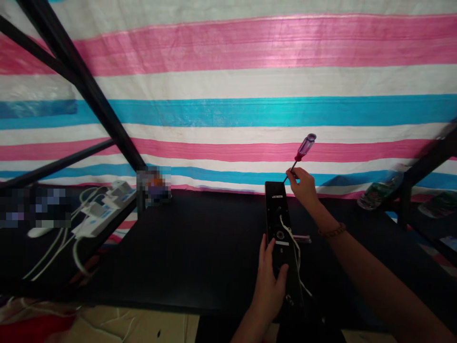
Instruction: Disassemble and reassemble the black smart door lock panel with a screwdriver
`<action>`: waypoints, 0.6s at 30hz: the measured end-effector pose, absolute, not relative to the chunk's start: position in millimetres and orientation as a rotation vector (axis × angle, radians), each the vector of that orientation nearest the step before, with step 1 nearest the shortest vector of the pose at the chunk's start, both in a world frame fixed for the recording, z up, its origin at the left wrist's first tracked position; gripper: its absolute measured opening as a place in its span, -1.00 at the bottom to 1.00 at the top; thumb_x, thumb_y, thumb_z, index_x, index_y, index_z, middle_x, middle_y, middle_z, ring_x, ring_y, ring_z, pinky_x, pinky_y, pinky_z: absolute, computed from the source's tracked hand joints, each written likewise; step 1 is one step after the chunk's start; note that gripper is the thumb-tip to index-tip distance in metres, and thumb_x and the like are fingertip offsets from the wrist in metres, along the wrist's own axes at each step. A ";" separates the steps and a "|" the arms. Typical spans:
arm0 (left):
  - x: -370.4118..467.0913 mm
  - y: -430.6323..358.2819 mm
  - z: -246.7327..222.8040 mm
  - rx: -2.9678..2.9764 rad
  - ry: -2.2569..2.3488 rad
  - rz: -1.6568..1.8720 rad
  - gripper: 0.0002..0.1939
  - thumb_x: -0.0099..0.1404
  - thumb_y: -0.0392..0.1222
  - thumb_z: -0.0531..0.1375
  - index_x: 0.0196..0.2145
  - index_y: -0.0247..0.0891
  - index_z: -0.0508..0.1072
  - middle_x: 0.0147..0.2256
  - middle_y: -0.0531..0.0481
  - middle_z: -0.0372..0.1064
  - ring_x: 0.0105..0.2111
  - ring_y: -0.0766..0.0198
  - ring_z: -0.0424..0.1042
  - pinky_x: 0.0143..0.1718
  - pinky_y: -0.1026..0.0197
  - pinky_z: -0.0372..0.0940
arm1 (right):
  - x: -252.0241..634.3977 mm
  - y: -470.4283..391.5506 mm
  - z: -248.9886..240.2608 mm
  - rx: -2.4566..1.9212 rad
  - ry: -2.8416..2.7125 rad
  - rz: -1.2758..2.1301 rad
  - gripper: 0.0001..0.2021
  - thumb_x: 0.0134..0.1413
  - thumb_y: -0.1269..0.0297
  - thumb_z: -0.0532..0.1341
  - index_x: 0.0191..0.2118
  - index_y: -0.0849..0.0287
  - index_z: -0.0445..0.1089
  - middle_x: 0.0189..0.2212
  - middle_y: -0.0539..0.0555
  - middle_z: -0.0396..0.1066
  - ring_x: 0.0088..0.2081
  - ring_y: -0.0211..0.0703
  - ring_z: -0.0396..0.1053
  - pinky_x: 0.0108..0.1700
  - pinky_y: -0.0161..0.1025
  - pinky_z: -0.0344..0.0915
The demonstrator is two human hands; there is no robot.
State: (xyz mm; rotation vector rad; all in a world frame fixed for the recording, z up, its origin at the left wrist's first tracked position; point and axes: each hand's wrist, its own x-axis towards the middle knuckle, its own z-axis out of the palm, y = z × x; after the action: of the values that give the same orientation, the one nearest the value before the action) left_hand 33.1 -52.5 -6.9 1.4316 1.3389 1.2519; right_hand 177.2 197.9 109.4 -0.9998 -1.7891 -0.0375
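Observation:
A long, narrow black device (280, 205) with white labels and a pale cable (297, 247) lies on the black tabletop, pointing away from me. My left hand (269, 276) rests on its near half, fingers spread along the left edge and thumb on top. At the far end, my right hand (303, 186) pinches the shaft of a screwdriver (305, 146) with a clear purple and red handle. The screwdriver leans up to the right, its tip at the device's far right corner. Whether the tip sits in a screw is too small to tell.
Another small pinkish clear-handled item (303, 238) lies right of the device. A white power strip (103, 209) with plugs and cables is at the left. A plastic bottle (380, 190) lies at the right, near a black frame post. Striped sheeting (228, 112) hangs behind the table.

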 end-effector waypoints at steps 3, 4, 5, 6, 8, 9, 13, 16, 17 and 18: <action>33.5 -52.6 -5.1 1.335 1.338 1.250 -0.29 0.35 -0.17 0.20 0.39 -0.23 0.10 0.44 -0.23 -0.03 0.43 0.02 -0.01 0.43 -0.07 -0.06 | 175.9 196.2 106.5 -1.024 -1.756 0.054 -0.84 0.22 0.14 0.18 -0.23 0.09 0.41 -0.38 0.07 0.53 -0.39 -0.08 0.50 -0.26 -0.15 0.42; 33.3 -52.7 -3.9 1.302 1.335 1.244 -0.26 0.33 -0.18 0.21 0.40 -0.24 0.08 0.41 -0.24 0.03 0.42 0.01 0.03 0.42 -0.06 -0.05 | 175.7 195.3 105.6 -1.035 -1.730 0.077 -0.83 0.20 0.12 0.21 -0.20 0.09 0.40 -0.39 0.06 0.53 -0.40 -0.08 0.51 -0.26 -0.15 0.43; 32.9 -52.9 -2.6 1.274 1.331 1.237 -0.24 0.31 -0.19 0.23 0.40 -0.25 0.07 0.39 -0.25 0.09 0.40 0.02 0.08 0.42 -0.06 -0.03 | 175.7 194.6 104.8 -1.048 -1.706 0.096 -0.81 0.17 0.10 0.23 -0.19 0.08 0.39 -0.39 0.05 0.53 -0.40 -0.07 0.51 -0.27 -0.15 0.43; 32.4 -53.2 -1.3 1.253 1.324 1.232 -0.23 0.31 -0.20 0.23 0.40 -0.25 0.07 0.37 -0.25 0.12 0.38 0.02 0.11 0.41 -0.05 -0.01 | 176.0 194.1 104.5 -1.062 -1.687 0.114 -0.80 0.15 0.09 0.24 -0.20 0.08 0.39 -0.40 0.05 0.53 -0.40 -0.06 0.52 -0.27 -0.14 0.44; 31.0 -53.6 0.7 1.234 1.300 1.228 -0.23 0.30 -0.21 0.24 0.40 -0.25 0.06 0.36 -0.25 0.14 0.37 0.02 0.13 0.40 -0.05 0.00 | 177.4 194.7 105.2 -1.089 -1.679 0.157 -0.79 0.13 0.07 0.25 -0.27 0.09 0.38 -0.42 0.07 0.54 -0.41 -0.04 0.53 -0.28 -0.12 0.44; 30.2 -53.7 1.3 1.231 1.280 1.229 -0.22 0.30 -0.22 0.24 0.40 -0.25 0.06 0.37 -0.24 0.13 0.37 0.02 0.13 0.40 -0.05 -0.01 | 178.4 195.8 106.2 -1.098 -1.688 0.196 -0.79 0.13 0.06 0.25 -0.29 0.09 0.37 -0.43 0.09 0.54 -0.41 -0.03 0.53 -0.28 -0.11 0.45; 27.9 -53.0 0.4 1.223 1.237 1.237 -0.22 0.27 -0.29 0.23 0.39 -0.23 0.07 0.38 -0.23 0.11 0.38 0.02 0.10 0.41 -0.05 -0.03 | 182.1 202.4 112.4 -1.089 -1.728 0.383 -0.73 0.16 0.01 0.22 -0.26 0.12 0.39 -0.41 0.12 0.58 -0.43 -0.05 0.53 -0.30 -0.09 0.48; 27.6 -52.1 -1.0 1.230 1.245 1.239 -0.24 0.27 -0.29 0.23 0.38 -0.22 0.10 0.37 -0.22 0.11 0.38 0.03 0.09 0.41 -0.07 -0.05 | 183.4 204.8 116.4 -1.081 -1.767 0.390 -0.72 0.18 0.00 0.20 -0.23 0.13 0.39 -0.38 0.15 0.60 -0.41 -0.05 0.55 -0.26 -0.07 0.48; 27.7 -51.9 -1.3 1.236 1.242 1.239 -0.24 0.28 -0.29 0.23 0.38 -0.22 0.10 0.37 -0.22 0.11 0.38 0.03 0.09 0.41 -0.08 -0.05 | 183.8 205.0 117.5 -1.094 -1.773 0.366 -0.72 0.18 0.00 0.20 -0.24 0.13 0.40 -0.37 0.16 0.61 -0.40 -0.04 0.55 -0.26 -0.07 0.48; 27.9 -51.9 -1.5 1.242 1.239 1.242 -0.24 0.28 -0.29 0.23 0.38 -0.22 0.10 0.37 -0.22 0.12 0.38 0.03 0.09 0.41 -0.08 -0.05 | 184.4 205.1 118.5 -1.114 -1.775 0.344 -0.71 0.18 -0.01 0.20 -0.27 0.13 0.42 -0.38 0.16 0.61 -0.40 -0.04 0.55 -0.25 -0.08 0.48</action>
State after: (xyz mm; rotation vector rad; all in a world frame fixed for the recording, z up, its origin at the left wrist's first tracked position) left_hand 27.9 -51.9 -1.5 1.2421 1.2388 1.2423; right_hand 184.4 205.1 118.5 -1.1140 -1.7748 0.3437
